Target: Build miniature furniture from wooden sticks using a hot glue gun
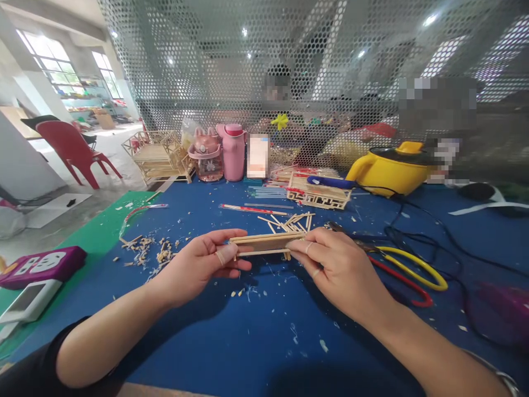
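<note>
A small wooden stick frame (264,243), long and narrow with a flat panel between its rails, is held level above the blue mat (256,353). Its left end is pinched between the thumb and fingers of my left hand (206,259). At the other end, my right hand (339,259) grips it the same way. Both hands wear pale bands on the fingers. Just behind the frame lies a pile of short wooden sticks (295,221). Yellow-and-red-handled pliers (409,270) rest beside my right hand. Cut stick scraps (142,251) are scattered left of my left hand.
At the back stand a pink bottle (233,154), a clear cup (210,162), a yellow pot (390,171) and a stick-built model (159,157). A small stick tray (320,193) sits before the perforated metal screen (215,71). Black cable (438,226) winds across the right side.
</note>
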`<state>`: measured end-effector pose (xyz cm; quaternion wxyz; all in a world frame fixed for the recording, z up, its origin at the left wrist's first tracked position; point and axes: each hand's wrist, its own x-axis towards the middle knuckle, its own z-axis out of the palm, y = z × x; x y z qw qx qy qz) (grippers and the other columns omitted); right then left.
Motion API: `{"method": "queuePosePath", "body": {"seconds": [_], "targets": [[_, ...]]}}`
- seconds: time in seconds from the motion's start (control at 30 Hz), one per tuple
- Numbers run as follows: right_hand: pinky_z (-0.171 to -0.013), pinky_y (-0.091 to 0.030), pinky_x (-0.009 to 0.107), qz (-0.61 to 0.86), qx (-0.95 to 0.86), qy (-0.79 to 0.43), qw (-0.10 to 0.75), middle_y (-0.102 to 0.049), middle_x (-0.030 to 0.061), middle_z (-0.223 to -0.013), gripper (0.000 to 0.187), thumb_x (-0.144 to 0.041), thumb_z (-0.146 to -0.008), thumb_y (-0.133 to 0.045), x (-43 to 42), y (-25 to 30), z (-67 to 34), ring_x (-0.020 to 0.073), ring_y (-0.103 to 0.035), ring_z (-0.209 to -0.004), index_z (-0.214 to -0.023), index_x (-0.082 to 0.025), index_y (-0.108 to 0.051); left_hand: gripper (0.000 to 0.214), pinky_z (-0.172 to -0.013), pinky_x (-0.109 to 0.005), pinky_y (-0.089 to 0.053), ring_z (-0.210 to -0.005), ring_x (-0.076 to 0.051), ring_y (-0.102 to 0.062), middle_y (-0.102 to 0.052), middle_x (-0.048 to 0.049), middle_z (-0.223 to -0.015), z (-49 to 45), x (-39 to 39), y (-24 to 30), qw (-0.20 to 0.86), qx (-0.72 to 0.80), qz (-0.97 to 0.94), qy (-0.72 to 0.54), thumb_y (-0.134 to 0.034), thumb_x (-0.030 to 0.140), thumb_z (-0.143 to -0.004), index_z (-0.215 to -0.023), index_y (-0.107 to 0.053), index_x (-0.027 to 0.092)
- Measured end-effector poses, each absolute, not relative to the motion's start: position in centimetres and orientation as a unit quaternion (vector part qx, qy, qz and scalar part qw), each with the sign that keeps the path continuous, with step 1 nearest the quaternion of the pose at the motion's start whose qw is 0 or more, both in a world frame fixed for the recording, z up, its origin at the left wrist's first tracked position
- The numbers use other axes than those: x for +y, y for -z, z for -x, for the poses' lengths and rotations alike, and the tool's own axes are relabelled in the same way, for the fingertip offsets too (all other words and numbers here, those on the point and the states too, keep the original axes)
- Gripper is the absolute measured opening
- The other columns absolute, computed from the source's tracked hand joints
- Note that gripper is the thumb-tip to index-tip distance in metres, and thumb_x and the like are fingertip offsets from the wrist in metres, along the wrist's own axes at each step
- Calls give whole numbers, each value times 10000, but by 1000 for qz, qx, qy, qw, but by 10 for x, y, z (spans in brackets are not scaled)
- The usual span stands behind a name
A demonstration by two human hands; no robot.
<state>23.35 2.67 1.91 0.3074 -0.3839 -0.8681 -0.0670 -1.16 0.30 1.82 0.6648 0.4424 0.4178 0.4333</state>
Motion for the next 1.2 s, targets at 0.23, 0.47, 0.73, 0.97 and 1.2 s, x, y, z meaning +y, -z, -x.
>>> {"method": "queuePosePath", "body": {"seconds": [0.23,0.47,0.73,0.97,1.2], "targets": [[-669,-412,326,388,-864,59,315,-620,41,-776,174,-232,-886,-541,29,-16,-233,171,-552,-724,-901,-218,-714,466,-653,-201,-528,-755,-125,-688,-730,-51,-922,8,1,-22,635,458,-461,-418,-725,304,-751,-1169,-563,177],[-740,-459,284,404,-829,-35,385,-619,9,-821,100,-181,-838,-600,28,-10,-231,140,-584,-770,-925,-219,-632,553,-588,-174,-510,-668,-125,-685,-704,-6,-668,0,-5,-26,549,541,-448,-453,-778,330,-664,-1128,-567,118],[-730,-469,275,429,-747,-233,451,-583,-31,-786,175,-130,-753,-620,34,-8,-231,121,-594,-739,-824,-229,-494,605,-663,-186,-543,-701,-126,-701,-722,-15,-720,2,-2,-25,557,549,-421,-460,-799,352,-629,-1142,-569,129],[-719,-481,290,408,-651,-450,456,-586,-25,-783,187,-179,-741,-629,31,-14,-232,127,-610,-738,-833,-226,-473,588,-667,-179,-548,-686,-111,-695,-714,-4,-704,2,-2,-27,564,545,-423,-454,-790,346,-646,-1146,-568,130],[-704,-515,298,411,-575,-541,455,-675,-9,-745,164,-284,-771,-639,35,-16,-234,149,-666,-705,-835,-222,-502,607,-653,-172,-544,-689,-107,-693,-727,-12,-727,1,-2,-25,566,538,-426,-457,-792,355,-642,-1161,-564,136]]}}
